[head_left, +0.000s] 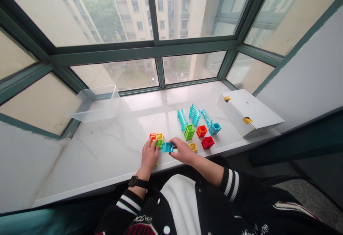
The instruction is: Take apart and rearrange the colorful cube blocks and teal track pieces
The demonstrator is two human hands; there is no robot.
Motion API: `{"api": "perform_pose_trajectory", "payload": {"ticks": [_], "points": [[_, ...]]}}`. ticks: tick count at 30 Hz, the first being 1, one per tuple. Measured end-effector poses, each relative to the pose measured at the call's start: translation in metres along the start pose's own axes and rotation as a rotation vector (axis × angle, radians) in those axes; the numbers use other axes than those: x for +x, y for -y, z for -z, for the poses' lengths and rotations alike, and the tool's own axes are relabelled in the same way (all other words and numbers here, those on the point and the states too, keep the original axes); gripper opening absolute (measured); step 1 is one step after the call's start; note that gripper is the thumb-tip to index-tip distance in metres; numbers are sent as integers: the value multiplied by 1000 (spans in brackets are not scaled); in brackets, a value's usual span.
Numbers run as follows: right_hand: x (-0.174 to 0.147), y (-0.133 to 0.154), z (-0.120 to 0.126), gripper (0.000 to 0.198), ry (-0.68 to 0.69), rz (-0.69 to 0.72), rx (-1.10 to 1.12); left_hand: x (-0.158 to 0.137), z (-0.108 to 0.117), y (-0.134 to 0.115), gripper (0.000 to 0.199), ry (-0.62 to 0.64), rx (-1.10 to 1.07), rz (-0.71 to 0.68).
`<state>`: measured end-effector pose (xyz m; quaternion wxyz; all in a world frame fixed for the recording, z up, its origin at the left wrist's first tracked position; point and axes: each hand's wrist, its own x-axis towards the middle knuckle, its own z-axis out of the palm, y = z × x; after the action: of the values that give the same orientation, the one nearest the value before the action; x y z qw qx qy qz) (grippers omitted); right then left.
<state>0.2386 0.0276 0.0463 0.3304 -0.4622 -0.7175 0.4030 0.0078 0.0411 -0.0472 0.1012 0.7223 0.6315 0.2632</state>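
Note:
In front of me, my right hand point(184, 151) pinches a blue hollow building block point(167, 147) by its right side. My left hand point(149, 153) is closed over a small group of building blocks on the sill: an orange block point(152, 136), a yellow block point(160, 136) and a green block point(159, 143) show past its fingers. The blue block is at the right edge of this group; whether it is joined to it I cannot tell. A second yellow block point(193, 147) lies beside my right hand, partly hidden by it.
Right of my hands stand a tall green block point(189, 132), an orange-red block point(202, 131), a red block point(208, 142) and another blue block point(214, 128). Behind them lie translucent teal track pieces point(195, 114). A clear plastic bin point(103, 108) is left, a white box point(249, 109) right.

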Motion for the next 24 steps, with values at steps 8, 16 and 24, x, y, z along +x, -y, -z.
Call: {"api": "perform_pose_trajectory", "payload": {"ticks": [8, 16, 24], "points": [[-15, 10, 21, 43, -153, 60, 285, 7, 28, -31, 47, 51, -331, 25], [-15, 10, 25, 44, -125, 211, 168, -6, 41, -85, 57, 406, -1314, 295], [-17, 0, 23, 59, -127, 166, 219, -5, 49, -93, 61, 283, -1299, 232]]}}
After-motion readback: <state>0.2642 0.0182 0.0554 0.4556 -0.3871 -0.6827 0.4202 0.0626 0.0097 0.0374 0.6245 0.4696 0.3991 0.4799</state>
